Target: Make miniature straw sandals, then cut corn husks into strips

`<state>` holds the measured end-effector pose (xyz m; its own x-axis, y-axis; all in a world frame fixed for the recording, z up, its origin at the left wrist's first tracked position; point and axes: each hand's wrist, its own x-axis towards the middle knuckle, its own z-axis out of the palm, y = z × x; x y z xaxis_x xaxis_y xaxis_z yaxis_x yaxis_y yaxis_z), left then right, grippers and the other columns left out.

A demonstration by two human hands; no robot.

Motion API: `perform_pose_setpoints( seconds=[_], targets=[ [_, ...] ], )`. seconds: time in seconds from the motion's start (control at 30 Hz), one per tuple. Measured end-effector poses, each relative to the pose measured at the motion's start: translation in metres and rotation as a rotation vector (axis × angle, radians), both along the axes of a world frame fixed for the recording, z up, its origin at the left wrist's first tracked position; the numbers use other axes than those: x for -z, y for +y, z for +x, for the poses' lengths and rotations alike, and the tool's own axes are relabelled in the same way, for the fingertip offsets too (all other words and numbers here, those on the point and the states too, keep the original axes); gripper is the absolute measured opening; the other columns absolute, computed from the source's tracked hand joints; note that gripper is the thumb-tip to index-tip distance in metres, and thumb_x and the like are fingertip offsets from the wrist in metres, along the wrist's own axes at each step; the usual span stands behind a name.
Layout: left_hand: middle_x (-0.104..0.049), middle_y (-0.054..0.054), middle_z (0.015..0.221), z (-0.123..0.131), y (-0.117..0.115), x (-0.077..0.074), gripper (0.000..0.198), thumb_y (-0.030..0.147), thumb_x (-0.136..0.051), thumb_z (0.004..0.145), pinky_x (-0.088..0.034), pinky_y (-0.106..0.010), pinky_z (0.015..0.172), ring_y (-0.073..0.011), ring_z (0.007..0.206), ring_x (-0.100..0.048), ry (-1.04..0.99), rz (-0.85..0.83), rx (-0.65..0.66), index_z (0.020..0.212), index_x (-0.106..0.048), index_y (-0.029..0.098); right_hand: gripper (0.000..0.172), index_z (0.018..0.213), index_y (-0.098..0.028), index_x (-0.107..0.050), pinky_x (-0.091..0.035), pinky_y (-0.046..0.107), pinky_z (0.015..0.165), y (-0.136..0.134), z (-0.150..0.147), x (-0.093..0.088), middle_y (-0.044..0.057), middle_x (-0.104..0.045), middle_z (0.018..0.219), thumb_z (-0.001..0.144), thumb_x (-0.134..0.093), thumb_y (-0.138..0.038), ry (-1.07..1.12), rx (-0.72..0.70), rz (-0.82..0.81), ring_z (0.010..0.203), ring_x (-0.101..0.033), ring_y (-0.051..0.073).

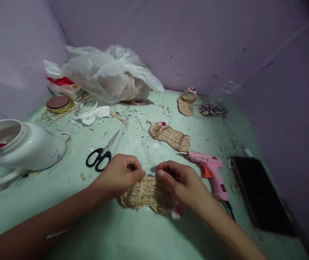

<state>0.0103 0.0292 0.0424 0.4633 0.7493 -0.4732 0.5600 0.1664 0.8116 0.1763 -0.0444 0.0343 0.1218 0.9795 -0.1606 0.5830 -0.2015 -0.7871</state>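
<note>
A small woven slipper [154, 193] of tan braided cord is close in front of me, with a strap across its left part and a blurred red-and-white decoration at its right end. My left hand [123, 173] is closed, thumb and forefinger pinched at the slipper's upper edge. My right hand [180, 180] curls over the slipper's upper right edge, its thumb and forefinger nearly together there. Any fine strand between the fingertips is too small to make out. Beyond my hands lies a similar slipper [170, 135] with a red bead.
Black-handled scissors [100, 157] lie left of centre; a white jug [40, 144] stands farther left. A pink glue gun [211, 169] and a dark phone [259, 195] are at right. Behind are a plastic bag [108, 76], another slipper [186, 103] and a bag of beads [211, 108].
</note>
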Motion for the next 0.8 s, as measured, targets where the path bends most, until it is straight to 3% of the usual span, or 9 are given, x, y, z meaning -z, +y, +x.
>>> perform_pose_setpoints(
  seconds=[0.07,0.17,0.27,0.37,0.47,0.57,0.67,0.8],
  targets=[
    [-0.051,0.002,0.052,-0.001,0.005,0.005,0.023,0.032,-0.052,0.073,-0.037,-0.022,0.048,-0.0112,0.051,-0.048,0.033,0.093,0.017,0.061,-0.058,0.013,0.017,0.086,-0.020,-0.066,-0.051,0.034,0.067,0.003,0.010,0.006,0.004,-0.070,0.083,0.082,-0.050,-0.024,-0.109,0.021,0.109,0.077,-0.064,0.020],
    [-0.062,-0.004,0.070,-0.013,0.005,0.007,0.030,0.035,-0.043,0.082,-0.045,-0.030,0.063,-0.0181,0.071,-0.057,0.047,0.428,0.034,0.072,-0.062,0.015,0.018,0.089,-0.020,-0.064,-0.050,0.036,0.075,-0.010,0.021,0.002,0.005,-0.069,0.089,0.084,-0.047,-0.023,-0.191,0.104,0.336,0.084,-0.063,0.020],
    [-0.064,-0.008,0.097,-0.026,-0.007,-0.007,0.021,0.029,-0.049,0.081,-0.043,-0.039,0.085,-0.0230,0.095,-0.055,-0.040,0.792,0.100,0.091,-0.062,0.016,0.017,0.097,-0.022,-0.060,-0.050,0.035,0.076,-0.036,0.019,-0.013,0.006,-0.066,0.096,0.081,-0.055,-0.024,-0.260,0.121,0.492,0.090,-0.061,0.020],
    [-0.058,-0.009,0.113,-0.025,-0.025,-0.025,0.031,0.021,-0.056,0.073,-0.035,-0.047,0.096,-0.0282,0.114,-0.045,-0.025,1.016,0.302,0.104,-0.057,0.019,0.026,0.099,-0.022,-0.058,-0.047,0.043,0.085,-0.058,0.007,-0.021,0.008,-0.064,0.097,0.074,-0.063,-0.026,-0.378,-0.027,0.581,0.092,-0.060,0.023],
    [-0.056,-0.012,0.117,-0.012,-0.037,-0.029,0.036,0.018,-0.056,0.069,-0.027,-0.055,0.099,-0.0343,0.120,-0.037,0.194,1.081,0.548,0.105,-0.057,0.016,0.026,0.095,-0.021,-0.056,-0.044,0.048,0.088,-0.067,-0.005,-0.011,0.008,-0.062,0.096,0.071,-0.064,-0.026,-0.448,-0.139,0.598,0.089,-0.059,0.024],
    [-0.059,-0.016,0.110,0.000,-0.035,-0.018,0.035,0.021,-0.056,0.070,-0.025,-0.058,0.097,-0.0361,0.115,-0.041,0.331,1.086,0.711,0.103,-0.059,0.010,0.027,0.098,-0.019,-0.053,-0.043,0.049,0.090,-0.070,-0.009,0.006,0.010,-0.057,0.100,0.072,-0.061,-0.019,-0.421,-0.102,0.595,0.094,-0.057,0.024],
    [-0.062,-0.015,0.102,0.004,-0.028,-0.009,0.034,0.024,-0.056,0.072,-0.025,-0.058,0.096,-0.0338,0.108,-0.046,0.369,1.073,0.740,0.103,-0.060,0.010,0.036,0.109,-0.016,-0.048,-0.048,0.042,0.086,-0.072,-0.007,0.018,0.012,-0.053,0.106,0.075,-0.058,-0.016,-0.326,-0.040,0.562,0.100,-0.054,0.023],
    [-0.061,-0.012,0.102,0.004,-0.024,-0.012,0.039,0.022,-0.059,0.068,-0.026,-0.056,0.096,-0.0321,0.105,-0.046,0.394,1.045,0.761,0.106,-0.058,0.013,0.047,0.121,-0.017,-0.039,-0.051,0.038,0.083,-0.072,-0.004,0.026,0.013,-0.053,0.110,0.077,-0.055,-0.018,-0.231,-0.038,0.480,0.103,-0.053,0.023]
  ],
)
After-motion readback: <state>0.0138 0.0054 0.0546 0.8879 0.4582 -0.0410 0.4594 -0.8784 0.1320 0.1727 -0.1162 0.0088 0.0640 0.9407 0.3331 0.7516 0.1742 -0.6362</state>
